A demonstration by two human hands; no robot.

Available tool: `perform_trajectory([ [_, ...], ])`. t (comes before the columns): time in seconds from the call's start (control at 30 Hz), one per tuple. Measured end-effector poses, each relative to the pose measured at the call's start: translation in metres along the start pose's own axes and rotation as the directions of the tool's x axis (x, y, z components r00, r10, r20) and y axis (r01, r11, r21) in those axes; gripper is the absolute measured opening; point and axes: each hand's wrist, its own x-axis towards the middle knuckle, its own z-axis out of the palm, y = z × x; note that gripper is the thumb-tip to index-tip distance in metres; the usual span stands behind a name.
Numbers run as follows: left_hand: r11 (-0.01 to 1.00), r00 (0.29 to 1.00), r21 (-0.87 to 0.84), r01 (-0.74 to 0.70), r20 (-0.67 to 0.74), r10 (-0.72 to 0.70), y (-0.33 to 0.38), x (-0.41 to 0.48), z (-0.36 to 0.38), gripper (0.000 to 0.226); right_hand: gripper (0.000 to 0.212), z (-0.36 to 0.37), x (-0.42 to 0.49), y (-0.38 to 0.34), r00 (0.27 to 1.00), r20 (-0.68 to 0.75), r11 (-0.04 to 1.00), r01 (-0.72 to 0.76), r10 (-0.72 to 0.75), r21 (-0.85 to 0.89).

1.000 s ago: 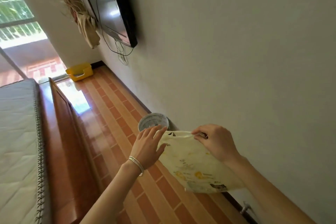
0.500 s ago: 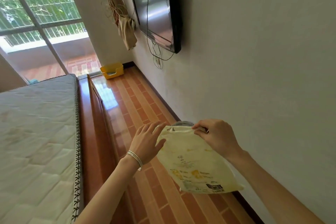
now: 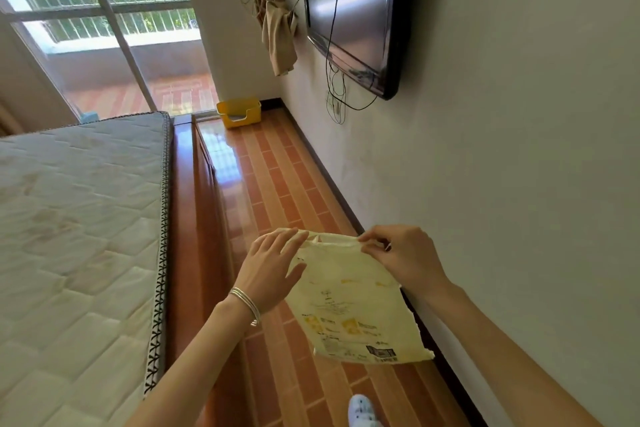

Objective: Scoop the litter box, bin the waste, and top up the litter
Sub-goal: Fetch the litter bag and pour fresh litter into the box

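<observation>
While held aloft: litter bag (image 3: 349, 302)
Right hand (image 3: 401, 258): pinches top edge
Left hand (image 3: 270, 269): fingers straight, touching the mouth
Risk: one-sided pinch may slip, spilling litter

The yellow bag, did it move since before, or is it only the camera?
Cannot tell. The yellow bag sits between the left hand and right hand as before. Earlier a round bin showed past its top edge; now it's hidden, but the camera tilted too.

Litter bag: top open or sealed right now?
Cannot tell. The litter bag hangs flat; right hand pinches the top edge, left hand rests straight-fingered at its corner, no gap visible.
</observation>
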Motion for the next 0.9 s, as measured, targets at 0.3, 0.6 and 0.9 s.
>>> perform_trajectory([
  [0.3,0.992,0.992,0.038,0.123,0.011,-0.123,-0.049,0.082,0.025,0.054,0.009,0.016,0.123,0.031,0.992,0.110,0.998,0.070,-0.069,-0.007],
  [0.6,0.957,0.961,0.091,0.275,-0.022,-0.274,-0.094,0.159,0.040,0.056,0.008,0.024,0.239,0.063,0.978,0.150,0.989,0.147,-0.143,-0.012],
  [0.9,0.944,0.947,0.080,0.320,-0.007,-0.321,-0.140,0.192,0.051,0.055,0.007,0.055,0.309,0.066,0.967,0.162,0.980,0.198,-0.197,0.007],
])
